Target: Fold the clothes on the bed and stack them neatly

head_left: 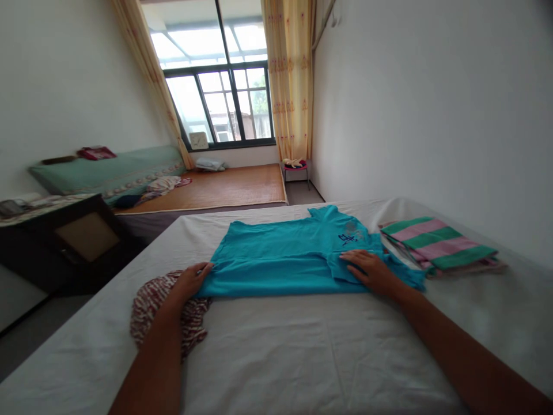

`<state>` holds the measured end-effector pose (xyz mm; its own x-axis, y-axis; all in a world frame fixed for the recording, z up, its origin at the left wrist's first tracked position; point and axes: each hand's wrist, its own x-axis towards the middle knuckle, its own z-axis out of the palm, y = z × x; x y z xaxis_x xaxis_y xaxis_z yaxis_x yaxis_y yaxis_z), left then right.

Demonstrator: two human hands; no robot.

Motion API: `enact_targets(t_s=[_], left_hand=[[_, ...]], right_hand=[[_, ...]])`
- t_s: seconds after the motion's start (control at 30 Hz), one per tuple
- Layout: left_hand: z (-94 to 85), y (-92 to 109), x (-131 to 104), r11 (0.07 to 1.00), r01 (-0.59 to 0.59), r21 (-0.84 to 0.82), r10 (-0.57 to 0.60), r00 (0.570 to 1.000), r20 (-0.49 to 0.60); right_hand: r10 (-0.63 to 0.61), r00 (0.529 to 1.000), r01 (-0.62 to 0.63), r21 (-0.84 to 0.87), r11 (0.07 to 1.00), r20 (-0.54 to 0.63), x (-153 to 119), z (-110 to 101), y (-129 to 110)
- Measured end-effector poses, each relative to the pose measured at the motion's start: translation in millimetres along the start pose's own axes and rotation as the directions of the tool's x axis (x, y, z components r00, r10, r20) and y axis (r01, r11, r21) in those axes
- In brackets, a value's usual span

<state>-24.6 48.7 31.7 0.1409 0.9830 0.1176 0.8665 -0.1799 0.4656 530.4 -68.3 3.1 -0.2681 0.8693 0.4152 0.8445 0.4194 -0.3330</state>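
A turquoise T-shirt (268, 248) with a dark print lies across the white sheet (276, 357), its near side folded over lengthwise. My left hand (195, 279) is closed on the shirt's lower left corner, fingers pinching the hem. On the folded-over sleeve, toward the collar end, my right hand (367, 268) rests flat with its fingers stretched out. Beneath my left forearm is a crumpled brown-and-white patterned cloth (147, 305). To the right of the shirt sits a folded pile with a green-and-pink striped garment (440, 239) on top.
Beyond the sheet stands a bed with a brown mat (233, 187) and a green-covered headboard (142, 164). A dark cabinet (30, 248) is at the left. Near the curtain (289, 80) is a small stool (298, 167). A white wall (432, 104) runs along the right.
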Motion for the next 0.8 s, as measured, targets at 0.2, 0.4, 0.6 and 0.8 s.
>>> enact_targets(t_s=[0.2, 0.4, 0.6, 0.8], left_hand=[[-14.2, -19, -11, 0.957, 0.191, 0.22, -0.146, 0.968, -0.202], [-23.2, -31, -20, 0.983, 0.025, 0.184, -0.033, 0.999, 0.04], [-42.8, -74, -23, 0.88, 0.045, 0.473, -0.012, 0.997, -0.073], [-62.4, -82, -21, 0.821, 0.154, 0.549, -0.169, 0.985, -0.025]], right_hand=[[0.004, 0.996, -0.002, -0.019, 1.0, 0.093, -2, 29, 11], [0.029, 0.994, -0.031, 0.013, 0.999, 0.104, -7, 28, 19], [0.012, 0.994, -0.015, 0.026, 1.0, 0.106, -6, 23, 13], [0.02, 0.996, -0.017, -0.033, 0.999, 0.086, -9, 25, 17]])
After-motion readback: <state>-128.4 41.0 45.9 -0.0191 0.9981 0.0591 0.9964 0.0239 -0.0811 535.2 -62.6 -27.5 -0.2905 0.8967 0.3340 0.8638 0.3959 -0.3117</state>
